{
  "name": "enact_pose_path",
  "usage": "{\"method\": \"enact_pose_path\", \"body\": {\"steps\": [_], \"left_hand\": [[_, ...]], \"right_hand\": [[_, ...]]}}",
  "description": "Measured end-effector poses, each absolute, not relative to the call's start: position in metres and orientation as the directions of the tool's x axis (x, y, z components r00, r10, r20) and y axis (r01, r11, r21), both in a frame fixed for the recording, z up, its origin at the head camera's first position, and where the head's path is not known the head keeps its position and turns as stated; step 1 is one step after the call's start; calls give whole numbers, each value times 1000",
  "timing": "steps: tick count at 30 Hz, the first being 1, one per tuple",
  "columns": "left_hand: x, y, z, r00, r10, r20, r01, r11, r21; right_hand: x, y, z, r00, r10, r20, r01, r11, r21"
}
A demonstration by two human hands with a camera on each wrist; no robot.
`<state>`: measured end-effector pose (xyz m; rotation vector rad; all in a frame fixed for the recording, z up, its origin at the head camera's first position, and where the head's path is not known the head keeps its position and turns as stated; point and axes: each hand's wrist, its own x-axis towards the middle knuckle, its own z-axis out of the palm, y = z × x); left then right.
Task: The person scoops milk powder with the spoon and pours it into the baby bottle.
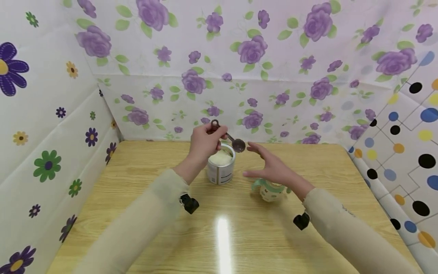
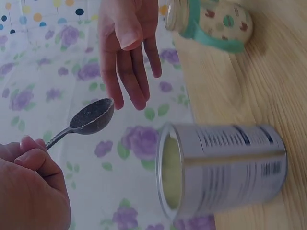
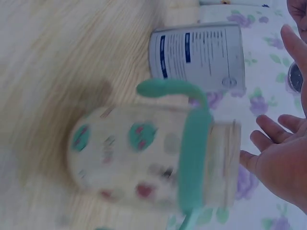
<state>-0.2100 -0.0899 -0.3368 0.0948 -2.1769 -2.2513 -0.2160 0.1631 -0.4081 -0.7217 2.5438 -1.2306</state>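
Observation:
My left hand [image 1: 204,142] pinches the handle of a dark brown measuring scoop [image 1: 238,145] above an uncapped can [image 1: 220,175] of pale yellow powder [image 1: 221,156]. In the left wrist view the bowl of the scoop [image 2: 93,117] faces up, and no heap of powder shows in it. My right hand [image 1: 270,165] has its fingers spread and holds nothing. Its fingertips are close to the scoop's bowl; whether they touch I cannot tell. Below that hand stands a lidless baby bottle [image 3: 129,153] with mint-green handles and small coloured prints.
The can and bottle stand on a wooden table [image 1: 164,220], the can left of the bottle. A floral sheet [image 1: 191,82] closes off the back. Patterned sheets also hang at the left [image 1: 48,133] and right [image 1: 403,152]. A small black device [image 1: 189,203] sits on each wrist.

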Motion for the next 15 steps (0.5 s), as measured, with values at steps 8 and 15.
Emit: {"method": "enact_pose_path", "body": {"steps": [8, 15], "left_hand": [[-221, -125, -348, -992, -123, -29, -30, 8, 1000], [-227, -138, -365, -991, -130, -36, -47, 80, 996]], "right_hand": [[-230, 115, -416, -893, -449, -13, -225, 472, -852], [-225, 87, -430, -915, -402, -32, -145, 401, -904]]}}
